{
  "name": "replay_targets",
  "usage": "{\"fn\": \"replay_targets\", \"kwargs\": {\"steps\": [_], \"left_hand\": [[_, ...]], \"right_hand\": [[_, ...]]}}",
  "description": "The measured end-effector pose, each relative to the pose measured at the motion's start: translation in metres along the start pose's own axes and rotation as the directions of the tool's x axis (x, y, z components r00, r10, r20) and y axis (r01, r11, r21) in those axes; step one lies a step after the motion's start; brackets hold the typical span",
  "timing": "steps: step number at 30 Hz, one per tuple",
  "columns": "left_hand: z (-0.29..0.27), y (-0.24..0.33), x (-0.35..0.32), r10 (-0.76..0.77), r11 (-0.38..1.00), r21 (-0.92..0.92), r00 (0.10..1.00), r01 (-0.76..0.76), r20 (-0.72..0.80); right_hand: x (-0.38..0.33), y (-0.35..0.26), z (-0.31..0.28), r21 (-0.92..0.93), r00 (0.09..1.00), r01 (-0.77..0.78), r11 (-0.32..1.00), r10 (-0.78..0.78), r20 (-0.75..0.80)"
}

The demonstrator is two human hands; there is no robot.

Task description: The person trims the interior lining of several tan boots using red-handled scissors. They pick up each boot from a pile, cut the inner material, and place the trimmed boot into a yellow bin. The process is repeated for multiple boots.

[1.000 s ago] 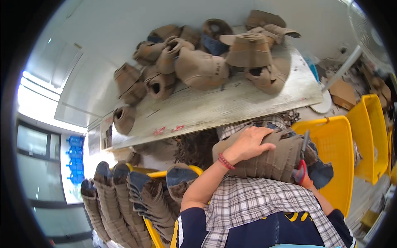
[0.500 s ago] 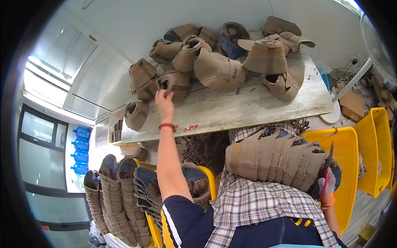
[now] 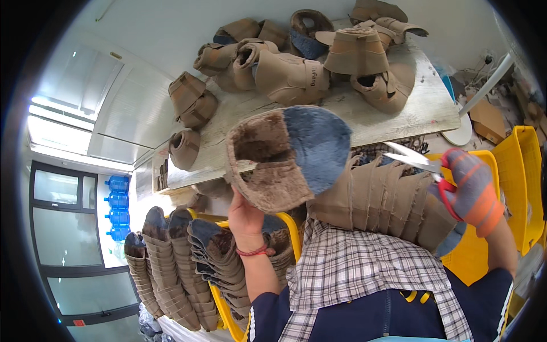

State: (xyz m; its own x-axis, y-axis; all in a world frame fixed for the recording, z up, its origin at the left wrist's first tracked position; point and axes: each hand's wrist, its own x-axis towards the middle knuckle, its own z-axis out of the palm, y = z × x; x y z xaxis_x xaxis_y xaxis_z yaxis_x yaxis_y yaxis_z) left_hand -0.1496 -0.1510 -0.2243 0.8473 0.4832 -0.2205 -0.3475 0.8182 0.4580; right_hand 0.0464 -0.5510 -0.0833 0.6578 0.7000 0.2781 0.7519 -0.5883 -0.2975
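My left hand grips the edge of a fleece-lined shoe upper, its brown and blue furry inside turned up. It is held above my lap, just in front of the table. My right hand wears a grey and orange glove and is closed round the red handles of scissors. Their blades are spread and point left, apart from the upper. Below them, a nested row of beige shoe uppers with frayed edges lies across my checked apron.
A whitish wooden table carries several beige uppers. Tall nested stacks of uppers stand at the left beside a yellow crate. More yellow crates are on the right, near a cardboard box. Blue water bottles stand far left.
My left hand has taken an upper from the table and brought it back toward me. My right hand has risen with the scissors, which have swung to point left with blades spread.
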Motion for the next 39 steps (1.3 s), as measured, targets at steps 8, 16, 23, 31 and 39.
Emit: {"fn": "replay_targets", "kwargs": {"steps": [8, 16, 23, 31, 39], "left_hand": [[0.036, -0.057, -0.003, -0.156, 0.987, -0.019, 0.979, 0.159, 0.13], [0.058, -0.075, -0.001, -0.197, 0.98, -0.008, 0.972, 0.199, 0.127], [0.058, -0.077, 0.0, -0.199, 0.98, 0.009, 0.97, 0.2, 0.137], [0.059, -0.078, -0.003, -0.216, 0.976, 0.026, 0.976, 0.216, 0.023], [0.06, -0.08, 0.0, -0.228, 0.973, 0.028, 0.974, 0.227, 0.015]], "right_hand": [[0.069, -0.041, 0.034, -0.091, 0.955, 0.24, 0.967, -0.218, 0.201], [0.088, -0.045, 0.068, -0.252, 0.91, 0.329, 0.91, -0.234, 0.342], [0.095, -0.044, 0.073, -0.243, 0.88, 0.362, 0.9, -0.243, 0.408], [0.104, -0.039, 0.055, -0.398, 0.909, 0.326, 0.857, -0.17, 0.38], [0.116, -0.036, 0.073, -0.571, 0.899, 0.438, 0.695, -0.322, 0.297]]}}
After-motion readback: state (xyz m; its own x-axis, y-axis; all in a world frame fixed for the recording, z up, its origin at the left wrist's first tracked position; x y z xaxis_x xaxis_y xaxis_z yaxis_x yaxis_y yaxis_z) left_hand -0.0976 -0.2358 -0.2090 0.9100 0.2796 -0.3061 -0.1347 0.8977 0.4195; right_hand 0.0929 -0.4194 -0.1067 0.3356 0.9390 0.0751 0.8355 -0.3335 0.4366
